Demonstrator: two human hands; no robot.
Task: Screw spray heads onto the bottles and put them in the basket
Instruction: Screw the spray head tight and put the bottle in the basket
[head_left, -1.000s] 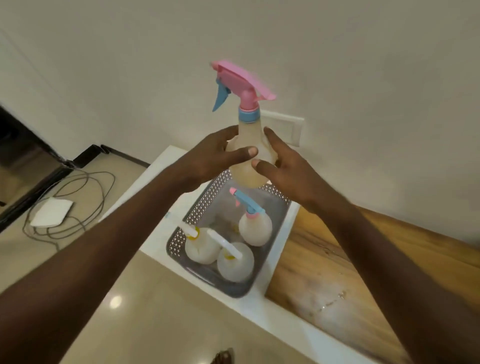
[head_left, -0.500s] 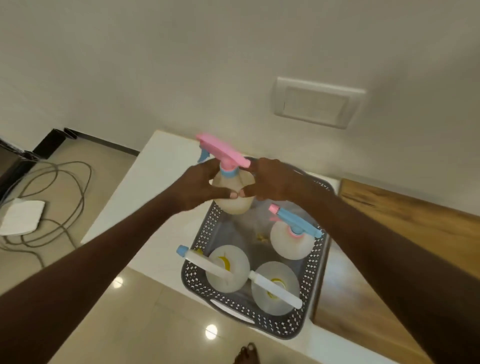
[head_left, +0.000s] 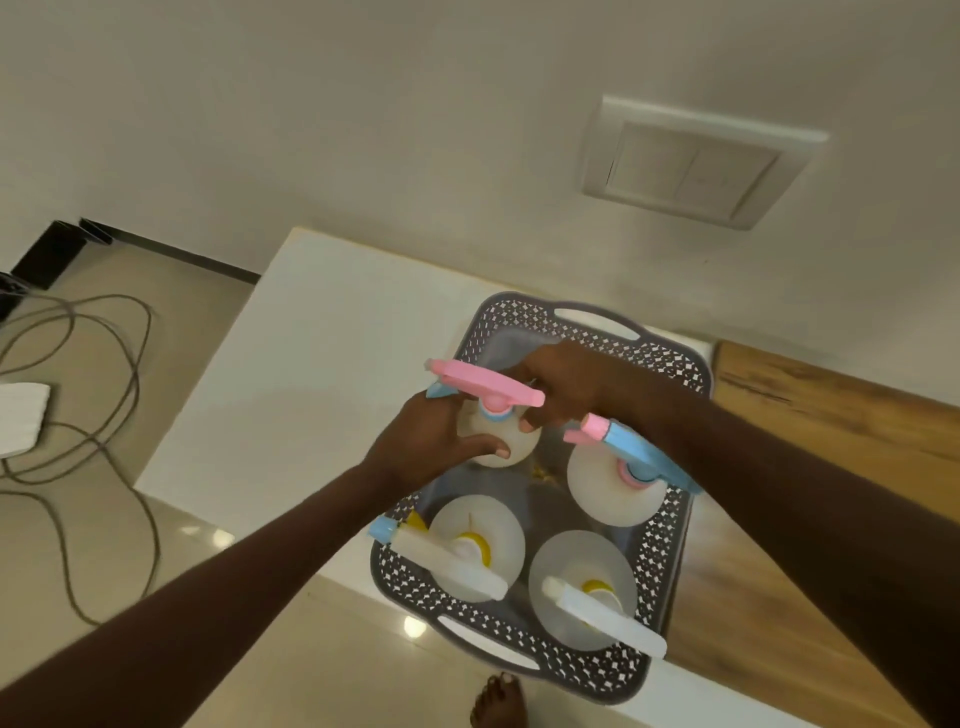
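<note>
We hold the pink-headed bottle in a two-handed grip, left hand and right hand curled round its body, inside the grey basket at its far-left corner. Beside the grip stands a blue-headed bottle; nearer us, two white-headed bottles. The basket rests on the white table.

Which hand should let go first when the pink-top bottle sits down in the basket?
Probably the right hand. It reaches across the basket, touching the pink-top bottle only lightly near its neck, close to the blue-top bottle. The left hand wraps the bottle's body and can steady it alone.
</note>
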